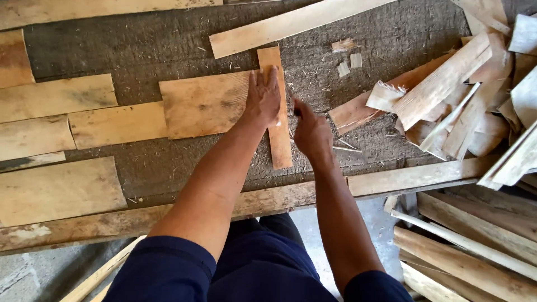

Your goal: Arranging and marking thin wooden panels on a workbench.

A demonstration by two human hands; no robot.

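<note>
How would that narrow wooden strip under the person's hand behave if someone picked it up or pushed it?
The narrow strip looks thin and flat, so it is probably light and fairly stiff, though it might snap if bent. Lying flat on the rough mat, it should slide rather than roll. The left hand presses on it now.

Under my two hands lie one narrow wooden strip (278,112) and one broad board (204,104), with five flat boards (59,98) leftward and two small wood chips (349,63) beyond.
</note>
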